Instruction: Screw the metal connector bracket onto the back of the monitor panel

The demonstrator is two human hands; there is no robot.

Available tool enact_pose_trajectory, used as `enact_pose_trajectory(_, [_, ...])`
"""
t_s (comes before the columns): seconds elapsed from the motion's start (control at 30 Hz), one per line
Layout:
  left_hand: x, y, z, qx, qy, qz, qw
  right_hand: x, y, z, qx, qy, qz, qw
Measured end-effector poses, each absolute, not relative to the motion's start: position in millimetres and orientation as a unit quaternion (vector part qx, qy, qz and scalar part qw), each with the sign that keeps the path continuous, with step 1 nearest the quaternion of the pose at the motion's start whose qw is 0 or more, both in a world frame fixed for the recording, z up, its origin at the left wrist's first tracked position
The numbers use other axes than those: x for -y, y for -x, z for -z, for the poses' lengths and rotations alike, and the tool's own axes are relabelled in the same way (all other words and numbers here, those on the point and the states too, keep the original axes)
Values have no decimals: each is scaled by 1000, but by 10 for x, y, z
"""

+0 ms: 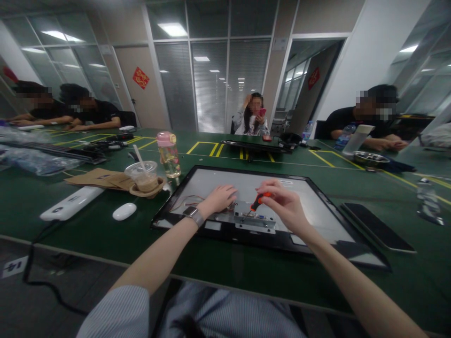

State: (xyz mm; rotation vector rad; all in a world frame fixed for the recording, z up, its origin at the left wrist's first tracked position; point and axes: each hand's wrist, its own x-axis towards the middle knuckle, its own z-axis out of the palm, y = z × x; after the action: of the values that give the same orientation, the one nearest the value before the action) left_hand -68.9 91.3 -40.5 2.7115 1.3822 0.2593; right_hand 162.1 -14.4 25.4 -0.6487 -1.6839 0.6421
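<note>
A flat screen panel (211, 180) with a black frame lies on the table, its pale back facing up. Near its front edge sits a metal bracket (255, 225) with connector ports. My right hand (287, 204) grips a red-and-black screwdriver (259, 201), whose tip points down at the bracket's ports. To the left of the bracket, my left hand (219, 199) rests with fingers stretched out over the panel; its fingertips lie close behind the bracket, and whether they press on it is hard to see. Thin wires (188, 201) run across the panel beside the left wrist, which wears a watch.
Left of the panel stand an iced drink cup (143, 173), a pink-lidded bottle (169, 157), a white mouse (124, 211) and a white power strip (72, 203). A dark slab (378, 227) lies to the right. Several people sit around the green table (116, 241).
</note>
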Motion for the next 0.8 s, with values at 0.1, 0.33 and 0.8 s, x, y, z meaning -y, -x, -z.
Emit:
enact_pose_trajectory(0.1, [-904, 678, 403, -452, -888, -82, 39, 193, -1584, -260, 729, 264, -298, 556])
enact_pose_trajectory(0.33, [-924, 695, 444, -434, -895, -103, 16, 174, -1541, -188, 703, 266, -331, 570])
enact_pose_trajectory(0.8, [-890, 679, 396, -453, -887, -86, 24, 142, -1585, -188, 701, 277, -324, 572])
